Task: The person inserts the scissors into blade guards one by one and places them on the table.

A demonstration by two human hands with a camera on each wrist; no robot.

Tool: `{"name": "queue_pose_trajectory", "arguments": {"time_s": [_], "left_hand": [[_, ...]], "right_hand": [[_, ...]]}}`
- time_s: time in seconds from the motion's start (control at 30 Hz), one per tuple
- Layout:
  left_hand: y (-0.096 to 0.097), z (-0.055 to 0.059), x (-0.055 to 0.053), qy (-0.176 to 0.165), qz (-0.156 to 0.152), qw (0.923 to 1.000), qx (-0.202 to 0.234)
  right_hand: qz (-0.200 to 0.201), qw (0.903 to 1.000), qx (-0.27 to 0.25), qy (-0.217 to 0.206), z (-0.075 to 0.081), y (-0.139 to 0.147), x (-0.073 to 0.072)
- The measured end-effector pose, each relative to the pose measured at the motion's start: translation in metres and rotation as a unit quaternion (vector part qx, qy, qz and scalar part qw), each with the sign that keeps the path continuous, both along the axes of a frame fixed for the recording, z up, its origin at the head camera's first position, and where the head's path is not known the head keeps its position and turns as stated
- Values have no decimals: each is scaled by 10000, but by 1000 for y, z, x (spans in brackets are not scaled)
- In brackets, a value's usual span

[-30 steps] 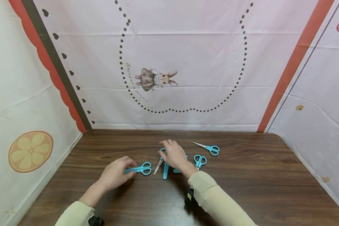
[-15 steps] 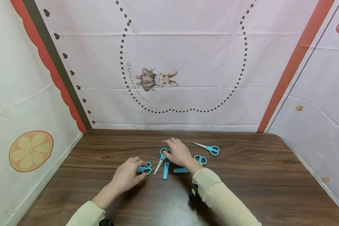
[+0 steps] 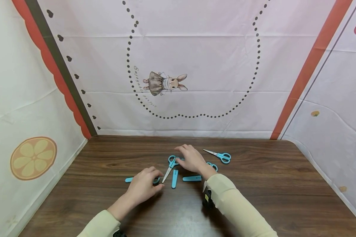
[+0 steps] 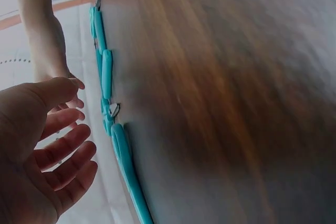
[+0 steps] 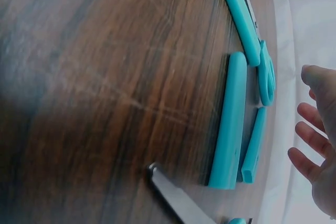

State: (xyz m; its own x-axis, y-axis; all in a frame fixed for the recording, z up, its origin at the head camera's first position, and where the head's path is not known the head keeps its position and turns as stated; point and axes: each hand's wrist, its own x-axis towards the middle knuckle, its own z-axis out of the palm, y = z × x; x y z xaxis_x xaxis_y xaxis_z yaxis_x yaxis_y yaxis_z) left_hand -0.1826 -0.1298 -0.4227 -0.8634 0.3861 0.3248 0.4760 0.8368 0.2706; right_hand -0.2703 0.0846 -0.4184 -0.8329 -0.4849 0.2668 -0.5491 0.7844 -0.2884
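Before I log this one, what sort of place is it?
Probably a makeshift indoor recording booth: printed cloth screens the back and both sides of a wood-grain table, and the person wears a black wrist device.

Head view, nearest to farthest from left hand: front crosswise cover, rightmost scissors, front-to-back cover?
1. Front-to-back cover: just right of left hand.
2. Front crosswise cover: right of that.
3. Rightmost scissors: at back right.
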Motion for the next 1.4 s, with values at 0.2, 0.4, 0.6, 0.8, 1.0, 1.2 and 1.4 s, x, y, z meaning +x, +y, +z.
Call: {"name": "queue_pose_trajectory", "arguments": {"time_s": [0.2,0.4,0.6,0.8,1.0,1.2,1.4], "left_hand": [[10,0,-4,-143,52,9999,53],[21,1,-10,-228,61,9997,-18],[32,0,-14,-550,79,9984,-73],[41,0,-16,-667,219,9974,-187],[47,2,-17,-795,349,9953,-434],[50,1,-20,-856,538,9932,-576],[52,-1,-21,-997,620,9894,-853]], "right_hand": [[12,10000,38,65,-2,7,-1],[-15,10000,15,77,-4,14,-2],[-65,10000,30,54,-6,16,-3],[-80,10000,16,25,-7,17,-3],[-112,9999,36,1,-7,16,-3],[-86,10000,14,-10,-7,16,-4],[-90,9999,104,-58,-7,16,-5]]}}
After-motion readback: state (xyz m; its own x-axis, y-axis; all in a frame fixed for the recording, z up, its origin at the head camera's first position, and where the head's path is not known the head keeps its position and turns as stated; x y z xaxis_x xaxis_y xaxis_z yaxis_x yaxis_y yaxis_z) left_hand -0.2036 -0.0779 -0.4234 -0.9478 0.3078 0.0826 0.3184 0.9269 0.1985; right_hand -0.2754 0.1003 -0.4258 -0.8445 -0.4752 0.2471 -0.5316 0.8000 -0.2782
